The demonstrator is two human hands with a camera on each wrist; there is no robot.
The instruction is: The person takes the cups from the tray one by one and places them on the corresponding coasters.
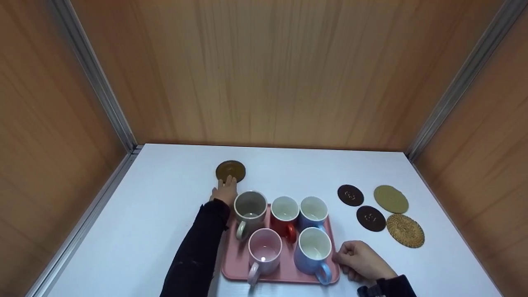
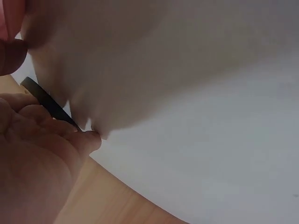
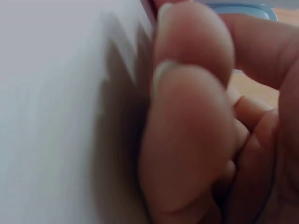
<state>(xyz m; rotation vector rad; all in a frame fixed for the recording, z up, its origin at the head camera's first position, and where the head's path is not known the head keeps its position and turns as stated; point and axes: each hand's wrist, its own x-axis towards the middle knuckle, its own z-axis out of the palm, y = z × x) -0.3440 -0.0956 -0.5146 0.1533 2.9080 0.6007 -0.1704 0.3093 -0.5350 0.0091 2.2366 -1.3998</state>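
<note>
Brown coaster (image 1: 230, 170) under left grip (image 1: 225, 190) fingertips.

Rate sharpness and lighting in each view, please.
Head view: evenly lit, tray and mugs fairly sharp, wood walls smeared. Left wrist view: soft, left hand blurred, shadow on the table. Right wrist view: right hand fills the frame, out of focus.

White table (image 1: 165, 214) w/ wood-panel walls (image 1: 264, 70), metal corner strips (image 1: 99, 86).

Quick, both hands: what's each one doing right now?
Left hand: fingers on the brown coaster; whether it grips cannot be told.
Right hand: fingers curled, at the pink tray edge, apparently holding nothing.
</note>
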